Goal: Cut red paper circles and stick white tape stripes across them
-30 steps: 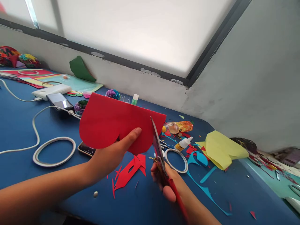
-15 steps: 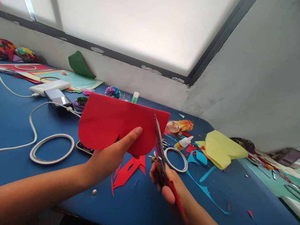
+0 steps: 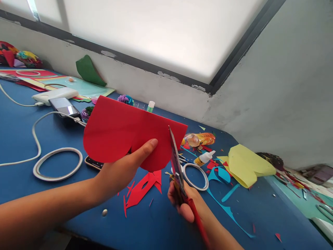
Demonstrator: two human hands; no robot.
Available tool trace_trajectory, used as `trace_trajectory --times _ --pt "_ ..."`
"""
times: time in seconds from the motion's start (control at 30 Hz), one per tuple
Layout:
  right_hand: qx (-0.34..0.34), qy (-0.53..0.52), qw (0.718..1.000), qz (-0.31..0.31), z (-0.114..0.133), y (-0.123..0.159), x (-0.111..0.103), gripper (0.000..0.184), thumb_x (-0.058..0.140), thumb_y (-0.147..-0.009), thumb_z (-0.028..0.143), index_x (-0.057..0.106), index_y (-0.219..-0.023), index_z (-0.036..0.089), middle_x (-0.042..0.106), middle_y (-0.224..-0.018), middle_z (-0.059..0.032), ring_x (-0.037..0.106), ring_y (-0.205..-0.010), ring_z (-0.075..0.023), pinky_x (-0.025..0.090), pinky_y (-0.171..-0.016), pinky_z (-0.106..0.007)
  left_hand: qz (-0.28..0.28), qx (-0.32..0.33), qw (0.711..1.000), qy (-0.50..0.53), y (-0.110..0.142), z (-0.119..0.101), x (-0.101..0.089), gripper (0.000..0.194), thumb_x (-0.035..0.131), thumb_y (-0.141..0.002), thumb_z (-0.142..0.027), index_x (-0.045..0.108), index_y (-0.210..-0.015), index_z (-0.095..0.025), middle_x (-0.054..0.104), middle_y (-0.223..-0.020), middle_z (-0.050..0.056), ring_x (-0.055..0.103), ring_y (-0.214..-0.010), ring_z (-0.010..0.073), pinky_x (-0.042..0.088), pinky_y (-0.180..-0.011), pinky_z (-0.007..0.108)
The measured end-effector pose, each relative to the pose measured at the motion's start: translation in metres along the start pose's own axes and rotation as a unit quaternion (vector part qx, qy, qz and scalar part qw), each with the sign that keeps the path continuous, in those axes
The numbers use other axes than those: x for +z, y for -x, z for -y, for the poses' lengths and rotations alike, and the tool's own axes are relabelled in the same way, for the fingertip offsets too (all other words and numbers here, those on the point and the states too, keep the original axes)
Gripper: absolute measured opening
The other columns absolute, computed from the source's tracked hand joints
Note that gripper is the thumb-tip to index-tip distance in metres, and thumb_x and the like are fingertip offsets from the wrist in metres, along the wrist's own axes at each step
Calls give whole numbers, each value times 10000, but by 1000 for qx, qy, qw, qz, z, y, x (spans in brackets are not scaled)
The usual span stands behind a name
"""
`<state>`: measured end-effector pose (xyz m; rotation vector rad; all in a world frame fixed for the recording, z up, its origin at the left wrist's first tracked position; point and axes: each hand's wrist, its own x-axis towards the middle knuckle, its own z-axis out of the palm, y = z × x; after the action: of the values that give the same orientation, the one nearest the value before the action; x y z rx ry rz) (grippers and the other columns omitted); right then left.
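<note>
My left hand grips a folded red paper from below, thumb in front and the other fingers hidden behind it. The paper is held up above the table, with two rounded lobes along its lower edge and a straight upper edge. Scissors with red handles are in my right hand, fingers wrapped round them. Their blades point upward and overlap the right part of the paper in view. Whether the blades are around the paper or only in front of it, I cannot tell.
Red paper offcuts lie below my hands on the blue table. To the right are a tape roll, a glue bottle, a plastic bottle, blue scraps and a yellow paper. A cable, phone and another tape roll are left.
The red paper has shifted slightly up and left with my left hand. The scissors' tips have moved a little left across it. Objects on the table look unmoved.
</note>
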<state>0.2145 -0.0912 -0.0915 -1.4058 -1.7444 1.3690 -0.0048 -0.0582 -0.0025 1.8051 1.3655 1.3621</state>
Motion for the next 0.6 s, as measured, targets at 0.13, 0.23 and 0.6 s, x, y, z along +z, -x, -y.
trace_trajectory --times 0.13,0.23,0.6 --pt "8 -16 1000 18 21 7 -4 786 295 -542 964 431 -812 238 526 -638 12 453 -478 -113 355 -439 -241 -10 -11 1000 -13 -1 4 0 351 559 -765 -531 728 -898 -254 717 -891 23 669 -802 230 558 -828 332" --pt "16 -2 1000 9 27 8 -4 798 281 -500 976 408 -786 242 522 -629 15 433 -457 -105 343 -427 -240 -12 -26 1000 7 -3 5 1 356 550 -790 -545 726 -895 -254 722 -874 16 675 -795 222 571 -804 315" --pt "29 32 999 -9 17 14 -15 751 321 -567 951 440 -816 252 549 -633 -2 460 -473 -137 372 -464 -288 -10 -60 997 47 -13 -4 -2 329 584 -738 -546 733 -792 -258 730 -796 23 687 -786 237 581 -773 321"
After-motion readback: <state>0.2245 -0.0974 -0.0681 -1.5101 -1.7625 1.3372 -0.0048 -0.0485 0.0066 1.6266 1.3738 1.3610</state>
